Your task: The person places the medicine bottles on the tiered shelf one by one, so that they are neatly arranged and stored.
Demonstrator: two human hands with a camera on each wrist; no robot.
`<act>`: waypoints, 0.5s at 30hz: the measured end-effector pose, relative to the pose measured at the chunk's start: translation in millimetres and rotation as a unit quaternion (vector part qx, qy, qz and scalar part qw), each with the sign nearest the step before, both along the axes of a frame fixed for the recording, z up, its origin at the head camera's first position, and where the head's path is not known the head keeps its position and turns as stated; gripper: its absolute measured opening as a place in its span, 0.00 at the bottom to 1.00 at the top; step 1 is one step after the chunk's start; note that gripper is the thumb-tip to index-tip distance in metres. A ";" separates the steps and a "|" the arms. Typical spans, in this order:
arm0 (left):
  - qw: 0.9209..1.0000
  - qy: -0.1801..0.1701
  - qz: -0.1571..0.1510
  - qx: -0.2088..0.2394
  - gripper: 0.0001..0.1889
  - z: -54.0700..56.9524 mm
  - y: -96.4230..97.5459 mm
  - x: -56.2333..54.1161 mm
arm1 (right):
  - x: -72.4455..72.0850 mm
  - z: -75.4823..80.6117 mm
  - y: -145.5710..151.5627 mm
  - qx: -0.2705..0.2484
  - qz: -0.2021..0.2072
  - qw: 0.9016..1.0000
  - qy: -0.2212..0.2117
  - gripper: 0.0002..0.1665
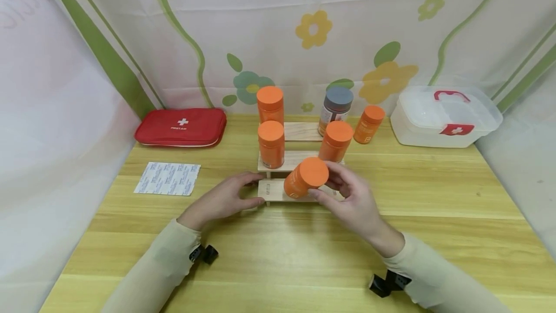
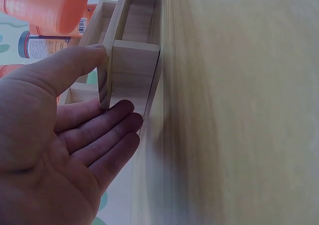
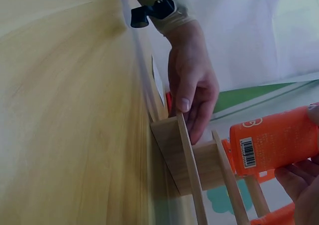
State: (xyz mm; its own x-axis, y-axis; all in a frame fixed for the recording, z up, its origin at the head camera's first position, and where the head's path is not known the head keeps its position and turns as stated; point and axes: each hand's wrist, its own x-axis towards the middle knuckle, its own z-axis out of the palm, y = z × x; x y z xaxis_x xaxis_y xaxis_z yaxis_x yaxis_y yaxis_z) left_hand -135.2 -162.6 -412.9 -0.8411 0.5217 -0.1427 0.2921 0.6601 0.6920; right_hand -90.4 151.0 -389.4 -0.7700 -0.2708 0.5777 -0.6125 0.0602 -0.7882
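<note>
A three-tier wooden rack (image 1: 271,191) stands mid-table. My left hand (image 1: 223,199) holds the left end of its lowest step; in the left wrist view the thumb (image 2: 82,60) lies against the board's edge, with the other fingers on the opposite side. My right hand (image 1: 354,202) grips an orange bottle (image 1: 296,185) with an orange cap, tilted over the lowest step. In the right wrist view its base stands off the boards, and a barcode shows on the held bottle (image 3: 274,141). Two orange bottles occupy the middle step, one on the left (image 1: 271,146) and one on the right (image 1: 335,143).
On the top step are an orange bottle (image 1: 270,103) and a dark bottle with a grey-blue cap (image 1: 338,105). Right of the rack stands a smaller orange bottle (image 1: 369,124), then a white first-aid box (image 1: 427,127). A red first-aid pouch (image 1: 180,129) and a printed sheet (image 1: 168,178) lie left.
</note>
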 end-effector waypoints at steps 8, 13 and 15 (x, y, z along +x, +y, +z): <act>1.000 0.002 -0.001 -0.001 0.35 0.4 -0.4 -0.3 | -8.3 -5.1 -19.6 0.027 0.004 0.999 -0.028 0.35; 1.000 0.000 -0.001 0.000 0.35 -0.5 -1.2 -1.0 | -13.4 -8.8 -30.2 0.032 0.005 0.998 -0.045 0.35; 1.000 -0.001 -0.001 0.000 0.35 -0.7 -1.5 -1.6 | -14.3 -9.6 -33.9 0.038 0.002 0.998 -0.049 0.35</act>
